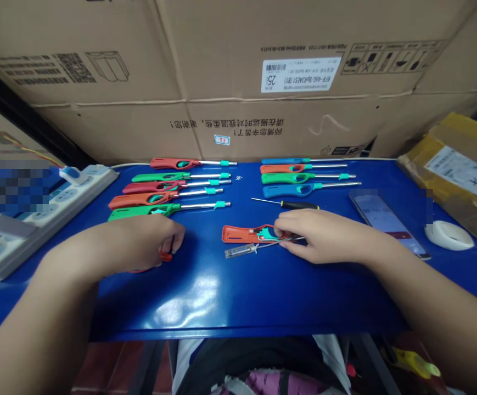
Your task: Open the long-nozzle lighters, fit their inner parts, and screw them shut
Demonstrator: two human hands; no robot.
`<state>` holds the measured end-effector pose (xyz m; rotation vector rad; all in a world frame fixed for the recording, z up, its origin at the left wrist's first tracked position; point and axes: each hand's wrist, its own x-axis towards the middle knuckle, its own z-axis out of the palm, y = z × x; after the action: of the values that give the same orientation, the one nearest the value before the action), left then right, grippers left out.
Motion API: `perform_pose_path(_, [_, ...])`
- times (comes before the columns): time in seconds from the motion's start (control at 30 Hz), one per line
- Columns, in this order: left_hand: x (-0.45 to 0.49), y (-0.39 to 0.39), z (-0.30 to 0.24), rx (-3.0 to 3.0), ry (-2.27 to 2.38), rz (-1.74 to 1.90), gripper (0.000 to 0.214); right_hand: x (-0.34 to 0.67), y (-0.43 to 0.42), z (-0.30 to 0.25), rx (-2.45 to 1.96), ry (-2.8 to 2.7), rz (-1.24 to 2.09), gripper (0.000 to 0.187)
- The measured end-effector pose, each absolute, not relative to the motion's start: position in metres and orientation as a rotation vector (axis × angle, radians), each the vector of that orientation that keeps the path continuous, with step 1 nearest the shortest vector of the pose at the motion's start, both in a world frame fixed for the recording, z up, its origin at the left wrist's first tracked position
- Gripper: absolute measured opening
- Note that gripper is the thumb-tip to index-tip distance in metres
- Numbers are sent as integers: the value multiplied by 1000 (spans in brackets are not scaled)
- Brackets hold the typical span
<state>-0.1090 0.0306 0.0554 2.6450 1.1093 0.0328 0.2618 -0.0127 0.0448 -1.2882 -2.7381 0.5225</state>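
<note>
My left hand (pixel 162 238) is closed on a red-orange lighter casing half (pixel 166 257), which is mostly hidden beneath the hand. My right hand (pixel 304 233) has its fingertips pinched at the front end of an opened orange lighter (pixel 238 235). Teal inner parts (pixel 268 233) show inside this shell. Just below it, a clear fuel tank (pixel 239 251) lies on the table, with a thin stem running under my right fingers. Behind that hand rests a black-handled screwdriver (pixel 299 205), its shaft pointing left.
Green, red and orange lighters (pixel 151 195) lie in a left row; several more lighters (pixel 290 178) lie at the right. A phone (pixel 386 219), a white mouse (pixel 448 236) and a taped parcel (pixel 460 170) are on the right. A power strip (pixel 98 178) edges the left; a large carton (pixel 222 66) stands behind.
</note>
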Motion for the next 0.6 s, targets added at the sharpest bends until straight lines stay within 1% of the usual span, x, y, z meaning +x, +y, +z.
perform_pose_path(0.03, [-104,30,59,2594,1072,-147,22,261,-12,45,-1286,-2738,519,4])
perform_pose_path(0.07, [-98,29,63,2552,1040,-240,28,261,-12,45,-1281,-2740,512,4])
perform_pose_path(0.1, [-91,27,68,2516,1006,-297,33,260,-12,46,-1274,-2743,501,4])
perform_pose_path(0.13, [-82,26,71,2501,941,-308,33,259,-11,46,-1270,-2745,489,4])
perform_pose_path(0.2, [-64,20,75,2483,822,-257,28,257,-11,45,-1264,-2750,468,6])
perform_pose_path(0.3, [-39,8,71,2432,625,-100,26,255,-11,43,-1274,-2763,413,9])
perform_pose_path(0.37, [-26,2,64,2406,508,-53,18,254,-11,41,-1282,-2764,341,13])
perform_pose_path(0.47, [-15,-1,48,2441,461,69,4,252,-11,35,-1231,-2744,245,13])
perform_pose_path(0.53, [-11,-1,36,2514,452,214,8,250,-10,31,-1175,-2718,217,11])
perform_pose_path(0.6, [-8,-1,25,2553,425,332,13,248,-9,26,-1130,-2694,197,16])
